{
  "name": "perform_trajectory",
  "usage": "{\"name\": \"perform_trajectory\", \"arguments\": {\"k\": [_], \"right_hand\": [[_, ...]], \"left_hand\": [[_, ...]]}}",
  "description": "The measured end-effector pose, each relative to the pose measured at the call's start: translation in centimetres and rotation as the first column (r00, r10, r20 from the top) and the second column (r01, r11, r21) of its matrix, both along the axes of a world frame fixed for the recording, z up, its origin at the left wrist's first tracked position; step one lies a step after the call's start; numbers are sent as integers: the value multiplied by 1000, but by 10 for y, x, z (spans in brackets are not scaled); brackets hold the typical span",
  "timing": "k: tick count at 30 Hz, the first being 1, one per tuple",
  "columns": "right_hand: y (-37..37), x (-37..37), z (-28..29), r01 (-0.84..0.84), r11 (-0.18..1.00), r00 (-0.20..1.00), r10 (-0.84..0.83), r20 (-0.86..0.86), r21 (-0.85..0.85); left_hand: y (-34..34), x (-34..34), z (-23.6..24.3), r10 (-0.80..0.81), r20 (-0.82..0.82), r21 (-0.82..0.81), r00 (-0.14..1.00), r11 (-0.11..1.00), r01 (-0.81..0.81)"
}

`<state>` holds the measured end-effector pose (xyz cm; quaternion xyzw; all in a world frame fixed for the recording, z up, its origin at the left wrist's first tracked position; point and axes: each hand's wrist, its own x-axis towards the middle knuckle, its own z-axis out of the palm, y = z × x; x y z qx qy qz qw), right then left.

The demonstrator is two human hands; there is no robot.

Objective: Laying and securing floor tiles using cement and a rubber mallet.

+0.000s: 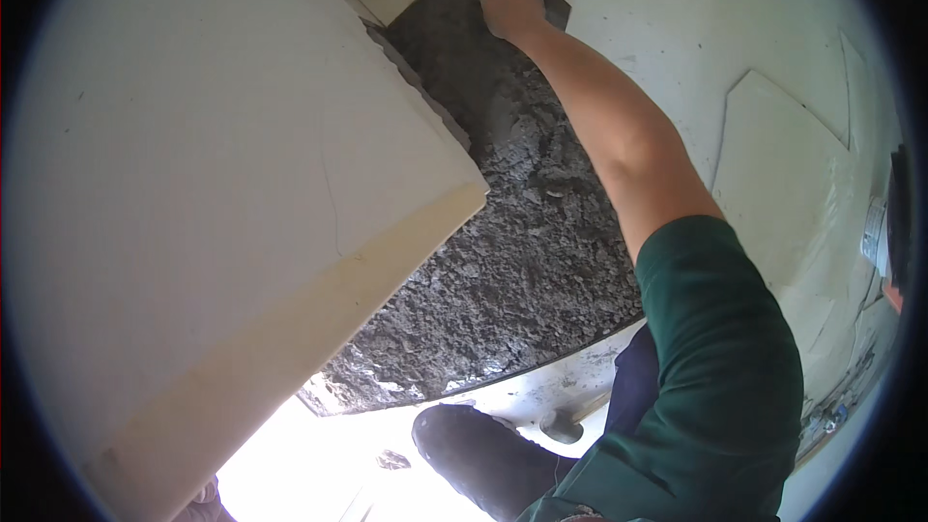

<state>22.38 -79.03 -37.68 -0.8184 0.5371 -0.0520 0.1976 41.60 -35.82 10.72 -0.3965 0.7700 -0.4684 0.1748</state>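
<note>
My right arm, in a dark green sleeve, reaches far forward over a patch of rough grey-black mortar [522, 242]. My right hand [512, 10] is closed, its fingers curled down at the far end of the patch. Whatever it may hold is hidden beneath it. The mortar under and near the hand looks smoother and darker; closer to me it is lumpy. My left hand does not show. To the left, a large white wall-like surface [213, 135] with a beige edge band [319, 309] covers part of the mortar.
Pale floor tiles [638, 0] border the mortar at the far side and right. A cut tile piece [778, 135] lies at the right. Beside my dark shoe [483, 445] is a rounded grey tool head [561, 425] with a pale handle. A white container [875, 232] stands at the right rim.
</note>
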Motion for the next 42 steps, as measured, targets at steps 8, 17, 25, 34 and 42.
{"name": "perform_trajectory", "arguments": {"k": [8, 17, 25, 34, 42], "right_hand": [[43, -26, -21, -467, 872, 884, 464, 56, 146], [18, -43, 6, -386, 921, 887, 388, 249, -59], [114, -80, 16, -658, 655, 746, 636, 199, 372], [57, -42, -5, -532, 847, 846, 532, 44, -2], [138, -146, 28, -725, 673, 676, 736, -35, 144]], "left_hand": [[6, 0, 1, 38, 13, 46, 999, 998, -39], [0, -4, -6, 8, -9, 39, 1000, 999, -8], [7, -4, 19, 16, 1, 73, 1000, 997, -16], [9, -24, 7, 7, 125, 14, 992, 1000, -9], [1, -24, 18, -89, 50, 28, 995, 996, 88]]}}
